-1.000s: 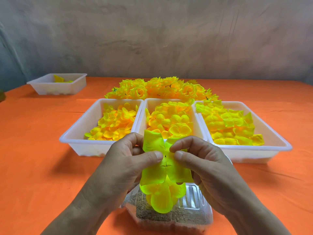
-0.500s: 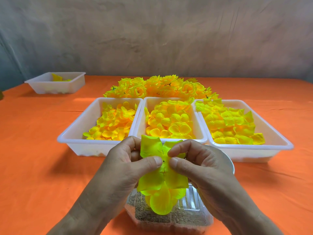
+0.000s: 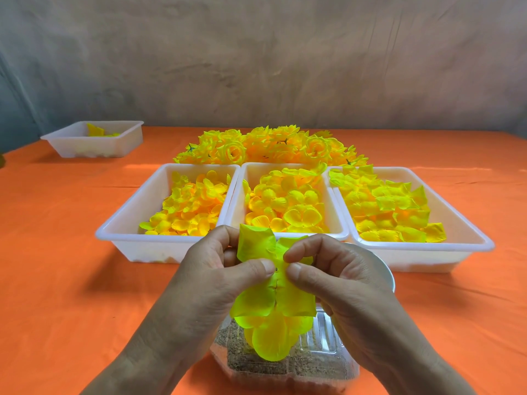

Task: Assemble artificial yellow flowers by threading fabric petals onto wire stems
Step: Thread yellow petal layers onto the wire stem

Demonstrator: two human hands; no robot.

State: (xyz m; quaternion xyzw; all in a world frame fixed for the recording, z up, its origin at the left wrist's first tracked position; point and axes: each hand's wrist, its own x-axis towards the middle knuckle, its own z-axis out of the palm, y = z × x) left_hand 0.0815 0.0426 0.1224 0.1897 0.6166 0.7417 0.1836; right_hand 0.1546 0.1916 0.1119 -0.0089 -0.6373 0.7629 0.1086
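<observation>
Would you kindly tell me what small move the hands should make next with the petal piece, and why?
Probably ease the petal piece down toward the lower petals hanging below. The left hand and right hand pinch it beside a small dark point at its centre, likely the stem tip; the stem itself is hidden.

A clear ribbed plastic box (image 3: 322,336) holding brown granular matter (image 3: 256,363) sits on a flat orange tablecloth (image 3: 57,280), at its near edge. Just beyond the box, to its right, the rim of a round white bowl (image 3: 388,272) shows. Far beyond the box, to its left, stands a small white rectangular plastic tray (image 3: 94,149). Farther beyond the box, a mottled grey wall (image 3: 256,67) rises.
</observation>
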